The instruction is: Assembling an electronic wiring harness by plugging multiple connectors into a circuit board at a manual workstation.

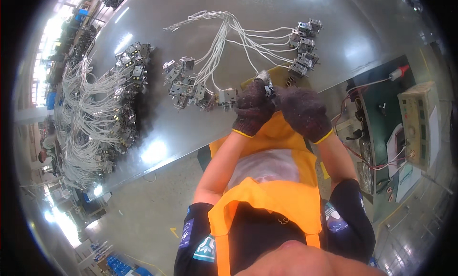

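Dark knit gloves with yellow cuffs cover both my hands at the table's near edge. My left hand (252,105) is closed round a small metal switch-like part (264,79) with a white wire running from it. Right beside it, my right hand (305,110) is closed, fingers bent toward the same part; what they grip is hidden. Beyond my hands, a bundle of white wires (224,32) fans out to similar metal parts. One group of these parts (305,47) lies to the right, another group (183,83) to the left.
A big heap of wired parts (95,118) covers the left of the grey metal table (191,128). A yellowish pad (247,80) lies just past my hands. On a side bench at right stand a beige instrument box (420,125) and a red-tipped probe (397,74) on a cable.
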`<move>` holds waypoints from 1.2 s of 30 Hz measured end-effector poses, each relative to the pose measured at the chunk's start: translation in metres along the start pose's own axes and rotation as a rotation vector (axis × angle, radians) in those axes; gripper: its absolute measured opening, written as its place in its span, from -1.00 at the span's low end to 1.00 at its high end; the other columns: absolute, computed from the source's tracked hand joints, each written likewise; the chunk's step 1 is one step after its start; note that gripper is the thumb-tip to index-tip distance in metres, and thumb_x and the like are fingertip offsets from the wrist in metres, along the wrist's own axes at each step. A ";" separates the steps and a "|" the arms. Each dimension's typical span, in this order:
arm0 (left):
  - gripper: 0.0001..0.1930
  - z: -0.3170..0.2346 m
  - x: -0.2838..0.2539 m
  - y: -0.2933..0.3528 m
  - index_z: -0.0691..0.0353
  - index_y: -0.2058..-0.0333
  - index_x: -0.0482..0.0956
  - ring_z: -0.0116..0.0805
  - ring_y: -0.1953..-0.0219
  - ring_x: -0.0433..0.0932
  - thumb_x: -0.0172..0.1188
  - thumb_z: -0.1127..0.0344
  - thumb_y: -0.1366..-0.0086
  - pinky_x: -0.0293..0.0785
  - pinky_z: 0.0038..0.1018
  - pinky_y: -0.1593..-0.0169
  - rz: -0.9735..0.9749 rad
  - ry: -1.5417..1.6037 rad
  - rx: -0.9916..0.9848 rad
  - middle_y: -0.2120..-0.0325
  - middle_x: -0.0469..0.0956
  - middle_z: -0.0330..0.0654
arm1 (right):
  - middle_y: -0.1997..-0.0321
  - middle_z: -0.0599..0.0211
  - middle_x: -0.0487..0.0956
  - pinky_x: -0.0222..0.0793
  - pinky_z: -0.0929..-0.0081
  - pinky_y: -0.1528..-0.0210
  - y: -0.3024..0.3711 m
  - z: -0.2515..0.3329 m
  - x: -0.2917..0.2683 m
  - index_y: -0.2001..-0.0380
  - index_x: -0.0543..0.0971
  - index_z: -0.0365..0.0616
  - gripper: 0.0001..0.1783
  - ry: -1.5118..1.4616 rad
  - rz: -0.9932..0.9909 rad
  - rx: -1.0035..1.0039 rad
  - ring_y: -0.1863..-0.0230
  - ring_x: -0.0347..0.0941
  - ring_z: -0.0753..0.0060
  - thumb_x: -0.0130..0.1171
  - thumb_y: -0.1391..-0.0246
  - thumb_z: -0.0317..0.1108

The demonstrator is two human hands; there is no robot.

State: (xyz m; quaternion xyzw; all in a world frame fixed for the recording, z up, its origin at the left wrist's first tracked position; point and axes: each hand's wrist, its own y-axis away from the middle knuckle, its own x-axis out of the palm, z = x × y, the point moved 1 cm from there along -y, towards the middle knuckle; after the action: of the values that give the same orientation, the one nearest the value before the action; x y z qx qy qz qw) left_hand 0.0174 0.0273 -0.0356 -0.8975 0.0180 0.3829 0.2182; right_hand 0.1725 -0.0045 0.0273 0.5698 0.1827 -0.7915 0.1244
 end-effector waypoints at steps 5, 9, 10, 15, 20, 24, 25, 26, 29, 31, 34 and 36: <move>-0.48 -0.006 -0.002 -0.004 0.31 0.00 0.43 0.11 0.27 0.57 0.31 0.20 -0.09 0.49 -0.13 0.21 -0.034 0.016 0.069 0.33 0.55 0.11 | 0.52 0.13 0.53 0.42 0.11 0.39 0.003 -0.003 0.007 0.37 0.53 -0.10 -0.87 0.123 -0.323 -0.208 0.45 0.51 0.00 0.04 -0.02 -0.36; -0.52 -0.008 0.002 -0.002 0.41 0.04 0.43 0.10 0.27 0.57 0.25 0.26 -0.10 0.48 -0.14 0.21 -0.034 0.012 0.097 0.35 0.54 0.12 | 0.47 0.10 0.55 0.43 0.11 0.35 0.003 0.008 0.004 0.39 0.53 -0.12 -0.88 0.074 -0.196 -0.082 0.40 0.52 0.00 0.03 -0.01 -0.37; -0.52 -0.009 0.001 -0.001 0.44 0.03 0.42 0.10 0.27 0.57 0.22 0.29 -0.11 0.48 -0.15 0.20 -0.068 0.027 0.108 0.36 0.54 0.12 | 0.44 0.09 0.56 0.43 0.12 0.33 0.001 0.010 0.004 0.39 0.52 -0.13 -0.88 0.049 -0.111 -0.013 0.36 0.52 0.00 0.03 -0.02 -0.37; -0.46 -0.018 -0.014 0.009 0.30 -0.09 0.35 0.18 0.06 0.52 0.27 0.32 -0.14 0.46 -0.13 0.02 -0.023 0.044 0.012 0.12 0.50 0.18 | 0.40 0.11 0.59 0.43 0.16 0.32 0.000 0.000 -0.001 0.29 0.55 -0.14 -0.81 0.018 -0.128 -0.092 0.36 0.53 0.02 0.07 -0.11 -0.29; -0.40 -0.007 -0.097 0.005 0.32 -0.17 0.30 0.18 -0.15 0.38 0.23 0.43 -0.12 0.31 -0.15 -0.22 -0.233 -0.105 0.178 -0.03 0.43 0.15 | 0.28 0.30 0.66 0.44 0.47 0.32 0.003 0.020 -0.009 -0.11 0.52 -0.10 -0.50 -0.895 -0.047 0.171 0.40 0.51 0.50 0.27 -0.05 -0.40; -0.56 0.039 -0.096 0.002 0.30 -0.03 0.43 0.11 -0.08 0.44 0.17 0.38 -0.13 0.37 -0.15 -0.16 0.057 -0.376 0.059 0.06 0.49 0.10 | 0.15 0.35 0.66 0.45 0.55 0.19 -0.012 0.029 0.015 -0.19 0.45 -0.16 -0.47 -1.141 0.282 0.417 0.25 0.52 0.60 0.22 -0.13 -0.40; -0.59 0.031 -0.098 0.013 0.28 0.00 0.47 0.09 -0.07 0.45 0.16 0.37 -0.14 0.39 -0.15 -0.14 0.235 -0.389 0.050 0.07 0.51 0.08 | 0.09 0.34 0.65 0.46 0.53 0.10 -0.014 0.027 0.024 -0.20 0.44 -0.18 -0.47 -1.171 0.156 0.548 0.17 0.54 0.57 0.21 -0.14 -0.41; -0.60 0.018 -0.094 0.019 0.22 -0.01 0.51 0.06 -0.07 0.46 0.16 0.43 -0.14 0.40 -0.14 -0.12 0.112 -0.384 0.071 0.06 0.54 0.03 | 0.09 0.34 0.65 0.46 0.53 0.10 -0.016 0.023 0.031 -0.20 0.44 -0.18 -0.47 -1.179 0.155 0.544 0.17 0.54 0.57 0.21 -0.14 -0.41; -0.51 0.024 -0.102 0.024 0.17 0.01 0.50 0.05 -0.02 0.47 0.13 0.50 0.02 0.41 -0.12 -0.07 -0.010 -0.191 0.253 0.05 0.51 -0.01 | -0.06 0.25 0.59 0.40 0.50 -0.07 -0.015 0.018 0.043 -0.20 0.43 -0.24 -0.49 -1.017 -0.316 0.254 -0.05 0.49 0.51 0.17 -0.16 -0.43; -0.47 0.013 -0.109 0.025 0.17 -0.05 0.48 0.07 -0.13 0.42 0.14 0.53 -0.01 0.39 -0.13 -0.14 0.042 -0.140 0.257 -0.05 0.47 0.01 | -0.20 0.09 0.49 0.29 0.44 -0.21 -0.015 0.026 0.050 -0.20 0.41 -0.27 -0.49 -0.556 -0.423 0.105 -0.20 0.41 0.35 0.15 -0.16 -0.45; -0.51 0.004 -0.125 0.019 0.18 -0.05 0.47 0.07 -0.17 0.40 0.16 0.50 -0.07 0.37 -0.14 -0.19 0.136 -0.086 0.283 -0.06 0.46 0.00 | -0.23 -0.09 0.43 0.25 0.35 -0.25 -0.025 0.045 0.062 -0.21 0.40 -0.26 -0.46 -0.750 -0.347 0.129 -0.21 0.40 0.14 0.18 -0.14 -0.44; -0.52 0.013 -0.144 0.009 0.18 -0.06 0.47 0.06 -0.18 0.38 0.17 0.49 -0.10 0.36 -0.14 -0.21 -0.041 -0.030 0.415 -0.06 0.47 0.00 | -0.20 -0.13 0.44 0.25 0.29 -0.25 -0.037 0.050 0.050 -0.24 0.37 -0.22 -0.43 -0.949 -0.206 0.251 -0.21 0.39 0.03 0.17 -0.17 -0.33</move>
State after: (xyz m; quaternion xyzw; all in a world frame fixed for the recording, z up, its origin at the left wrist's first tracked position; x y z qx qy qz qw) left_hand -0.0948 0.0048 0.0534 -0.8278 0.0747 0.3797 0.4062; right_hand 0.0992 0.0078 -0.0003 0.1363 0.0645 -0.9875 0.0455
